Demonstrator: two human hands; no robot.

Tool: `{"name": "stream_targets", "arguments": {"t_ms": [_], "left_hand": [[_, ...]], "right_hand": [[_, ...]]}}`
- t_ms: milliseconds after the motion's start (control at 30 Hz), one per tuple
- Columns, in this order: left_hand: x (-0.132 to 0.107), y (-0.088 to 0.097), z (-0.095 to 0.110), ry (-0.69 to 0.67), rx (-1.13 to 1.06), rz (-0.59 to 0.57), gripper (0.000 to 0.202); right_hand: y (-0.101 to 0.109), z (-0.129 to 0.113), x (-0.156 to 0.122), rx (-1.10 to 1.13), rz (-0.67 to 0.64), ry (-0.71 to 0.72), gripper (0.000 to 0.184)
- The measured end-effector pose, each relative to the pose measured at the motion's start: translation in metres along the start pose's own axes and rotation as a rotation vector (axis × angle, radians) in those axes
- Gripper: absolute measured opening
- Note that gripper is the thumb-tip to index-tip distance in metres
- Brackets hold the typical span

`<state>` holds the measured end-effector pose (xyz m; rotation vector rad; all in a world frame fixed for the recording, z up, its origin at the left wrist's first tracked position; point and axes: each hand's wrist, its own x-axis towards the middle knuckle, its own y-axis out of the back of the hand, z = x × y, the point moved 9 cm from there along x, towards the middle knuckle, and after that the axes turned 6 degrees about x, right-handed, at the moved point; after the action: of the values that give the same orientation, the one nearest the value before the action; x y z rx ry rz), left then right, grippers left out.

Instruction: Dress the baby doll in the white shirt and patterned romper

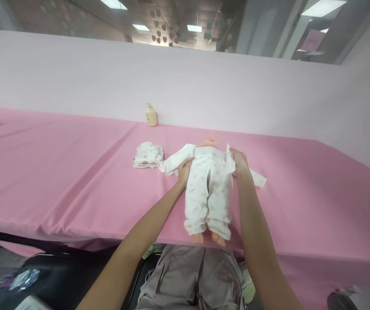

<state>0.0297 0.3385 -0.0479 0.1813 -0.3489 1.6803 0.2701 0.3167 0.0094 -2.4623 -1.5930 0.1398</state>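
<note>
A baby doll (216, 239) lies on its back at the front of the table, its feet toward me and its head at the far end. It wears a white long-sleeved baby shirt (180, 158) and white printed baby pants (198, 189), pulled up high over its body. My left hand (184, 171) is closed at the left side of the waist, thumb on the pants. On the other side, my right hand (239, 161) grips a raised white flap of the shirt. The fingers of both hands are partly hidden. Both sleeves stretch out sideways.
A pink cloth (91, 181) covers the table, with wrinkles at left. Folded white baby clothes (148, 155) lie near the left sleeve. Against the white wall (185, 82) stands a cream pump bottle (151, 115). A black chair (56, 275) is below the table edge at left.
</note>
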Motion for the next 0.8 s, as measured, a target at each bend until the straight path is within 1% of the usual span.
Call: {"name": "stream_targets", "arguments": {"t_ms": [67, 133, 167, 200, 267, 300, 367, 433, 500, 567, 633, 700, 767, 800], "left_hand": [[0.000, 0.000, 0.000, -0.022, 0.015, -0.006, 0.025], [0.000, 0.000, 0.001, -0.049, 0.055, -0.010, 0.025], [0.000, -0.001, 0.002, -0.067, 0.090, -0.018, 0.025], [0.000, -0.001, 0.004, -0.089, 0.137, -0.028, 0.026], [-0.001, -0.001, 0.011, -0.155, 0.276, -0.030, 0.027], [-0.001, 0.001, 0.017, -0.201, 0.371, -0.010, 0.028], [-0.001, 0.011, 0.028, -0.284, 0.589, 0.084, 0.033], [0.000, 0.026, 0.034, -0.305, 0.793, 0.223, 0.040], [0.004, 0.044, 0.033, -0.246, 0.938, 0.331, 0.047], [0.010, 0.062, 0.023, -0.121, 1.028, 0.384, 0.051], [0.016, 0.076, 0.011, 0.003, 1.067, 0.378, 0.047], [0.023, 0.085, 0.003, 0.076, 1.039, 0.339, 0.036], [0.029, 0.090, 0.003, 0.085, 0.954, 0.305, 0.030], [0.031, 0.091, 0.006, 0.072, 0.899, 0.302, 0.028]], "right_hand": [[-0.032, 0.001, 0.000, -0.127, -0.093, 0.009, 0.010], [-0.061, 0.005, -0.006, -0.394, -0.201, 0.075, 0.016], [-0.071, 0.006, -0.010, -0.548, -0.217, 0.135, 0.019], [-0.077, 0.007, -0.014, -0.690, -0.196, 0.199, 0.023], [-0.080, 0.007, -0.025, -0.901, -0.099, 0.319, 0.028], [-0.080, 0.007, -0.030, -0.972, -0.051, 0.364, 0.030], [-0.078, 0.009, -0.038, -1.064, 0.002, 0.416, 0.033], [-0.077, 0.012, -0.042, -1.098, 0.021, 0.444, 0.033], [-0.075, 0.014, -0.043, -1.089, 0.028, 0.439, 0.032], [-0.072, 0.015, -0.041, -1.067, 0.034, 0.424, 0.032], [-0.070, 0.016, -0.039, -1.043, 0.048, 0.408, 0.032], [-0.067, 0.015, -0.037, -1.016, 0.066, 0.394, 0.035], [-0.063, 0.015, -0.035, -0.986, 0.087, 0.380, 0.037], [-0.062, 0.015, -0.035, -0.969, 0.095, 0.374, 0.037]]}}
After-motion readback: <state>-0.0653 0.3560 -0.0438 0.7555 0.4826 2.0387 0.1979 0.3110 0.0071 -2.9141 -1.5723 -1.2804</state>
